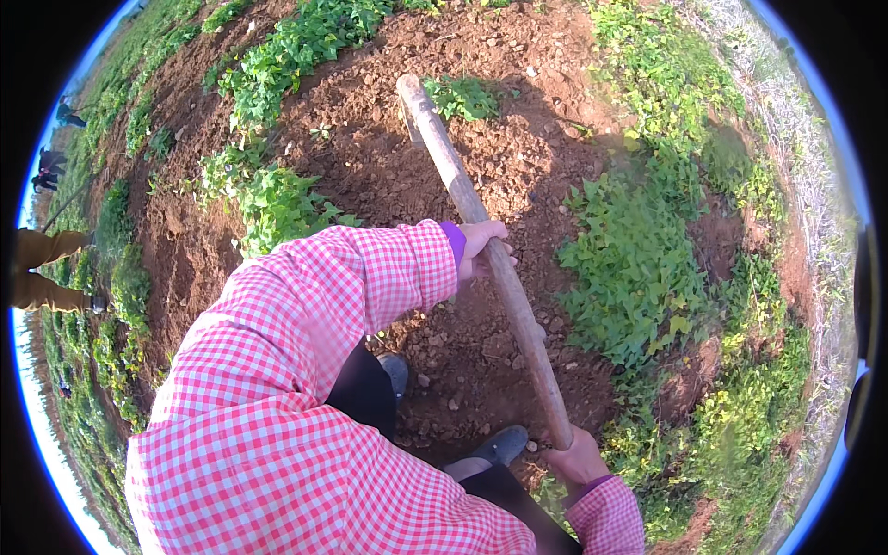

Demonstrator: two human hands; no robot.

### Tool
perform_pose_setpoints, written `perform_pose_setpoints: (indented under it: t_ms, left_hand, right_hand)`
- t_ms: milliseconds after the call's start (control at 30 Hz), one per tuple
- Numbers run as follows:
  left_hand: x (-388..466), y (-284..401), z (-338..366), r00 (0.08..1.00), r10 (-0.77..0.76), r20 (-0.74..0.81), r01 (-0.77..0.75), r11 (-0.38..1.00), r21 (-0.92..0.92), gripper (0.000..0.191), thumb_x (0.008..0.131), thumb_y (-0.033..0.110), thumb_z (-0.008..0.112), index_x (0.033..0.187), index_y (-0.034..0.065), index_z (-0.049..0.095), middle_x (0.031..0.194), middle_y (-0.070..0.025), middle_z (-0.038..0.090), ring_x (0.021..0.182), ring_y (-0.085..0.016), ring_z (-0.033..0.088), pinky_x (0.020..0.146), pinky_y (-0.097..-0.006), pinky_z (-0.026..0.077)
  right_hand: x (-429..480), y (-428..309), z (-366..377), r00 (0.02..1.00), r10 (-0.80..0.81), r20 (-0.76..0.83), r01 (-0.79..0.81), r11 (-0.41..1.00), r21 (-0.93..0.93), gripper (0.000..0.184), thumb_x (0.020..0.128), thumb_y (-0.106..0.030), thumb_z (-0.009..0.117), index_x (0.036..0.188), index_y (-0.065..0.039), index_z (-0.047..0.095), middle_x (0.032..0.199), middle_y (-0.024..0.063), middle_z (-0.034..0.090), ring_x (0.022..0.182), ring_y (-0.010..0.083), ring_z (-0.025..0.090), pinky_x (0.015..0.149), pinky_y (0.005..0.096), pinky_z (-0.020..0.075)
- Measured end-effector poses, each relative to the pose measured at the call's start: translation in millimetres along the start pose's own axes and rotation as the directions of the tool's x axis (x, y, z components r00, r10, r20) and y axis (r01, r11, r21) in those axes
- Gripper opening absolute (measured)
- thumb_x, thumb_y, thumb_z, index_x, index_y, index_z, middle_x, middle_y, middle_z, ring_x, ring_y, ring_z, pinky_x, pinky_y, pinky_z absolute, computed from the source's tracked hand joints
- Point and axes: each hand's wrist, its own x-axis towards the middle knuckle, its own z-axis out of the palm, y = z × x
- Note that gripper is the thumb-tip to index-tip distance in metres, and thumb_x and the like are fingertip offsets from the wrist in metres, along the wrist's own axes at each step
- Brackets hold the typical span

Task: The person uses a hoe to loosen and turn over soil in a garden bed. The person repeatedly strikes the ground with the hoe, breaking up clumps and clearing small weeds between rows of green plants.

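Note:
A long wooden hoe handle [517, 302] runs slantwise across the picture, held in both fists. My left hand [483, 250] grips it around the middle. Lower down, near the handle's close end, my right hand [577, 456] is closed around the wood. At the far end a hoe blade [411, 125] shows only as a narrow edge beside the shaft, over loose reddish-brown soil [374, 166]; whether it touches the ground I cannot tell. Just beyond the shaft's far part grows a small clump of green leaves [466, 97].
Leafy vines [631, 270] cover the ground to the right, and another vine row [277, 208] lies left. My shoes [503, 444] stand on the soil below the handle. At the far left another person's legs in brown trousers [52, 270] are visible, with more people [50, 166] farther off.

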Motion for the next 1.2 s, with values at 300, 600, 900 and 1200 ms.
perform_pose_setpoints:
  t_ms: [300, 600, 900, 1200]
  left_hand:
    - [-34, -9, 18, 0.997, 0.023, -0.075, -0.02, 0.999, 0.039, 0.009, 0.078, 0.012, 0.059, 0.084, 0.0059, 0.057, 0.081, -0.0064, 0.062, 0.079, -0.025, 0.066, 0.077, -0.0443, 0.055]
    - [-31, 29, 16, 0.984, 0.177, -0.028, -0.177, 0.984, 0.021, 0.01, 0.079, 0.008, 0.058, 0.088, 0.0036, 0.055, 0.082, -0.0089, 0.061, 0.076, -0.026, 0.065, 0.077, -0.0488, 0.055]
    - [9, -1, 1, 0.997, 0.043, -0.067, -0.043, 0.999, -0.009, 0.012, 0.082, 0.014, 0.059, 0.09, 0.0074, 0.054, 0.081, -0.0062, 0.061, 0.081, -0.027, 0.066, 0.08, -0.0465, 0.054]
    - [-27, -23, 31, 0.992, -0.029, -0.12, 0.03, 1.0, 0.006, 0.01, 0.078, 0.009, 0.06, 0.086, 0.0063, 0.056, 0.078, -0.0066, 0.061, 0.078, -0.025, 0.066, 0.075, -0.0433, 0.054]
  right_hand:
    - [-7, 5, -5, 0.975, 0.202, 0.091, -0.204, 0.979, 0.009, 0.035, 0.069, -0.009, 0.073, 0.1, 0.0, 0.062, 0.074, 0.0052, 0.061, 0.06, 0.0125, 0.058, 0.057, 0.0271, 0.047]
    - [16, -4, -4, 0.997, -0.064, -0.044, 0.061, 0.997, -0.052, 0.032, 0.068, -0.01, 0.071, 0.097, 0.0, 0.062, 0.083, 0.0084, 0.064, 0.074, 0.0141, 0.061, 0.07, 0.0295, 0.0487]
    - [17, 6, 7, 0.999, 0.028, -0.041, -0.027, 0.999, 0.023, 0.032, 0.067, -0.009, 0.07, 0.096, 0.001, 0.061, 0.068, 0.0068, 0.059, 0.051, 0.0121, 0.055, 0.05, 0.0277, 0.0458]
    - [-10, 19, -6, 0.981, 0.145, 0.126, -0.162, 0.978, 0.135, 0.031, 0.07, -0.001, 0.071, 0.099, -0.001, 0.062, 0.061, 0.0011, 0.054, 0.048, 0.0094, 0.05, 0.045, 0.0249, 0.0396]
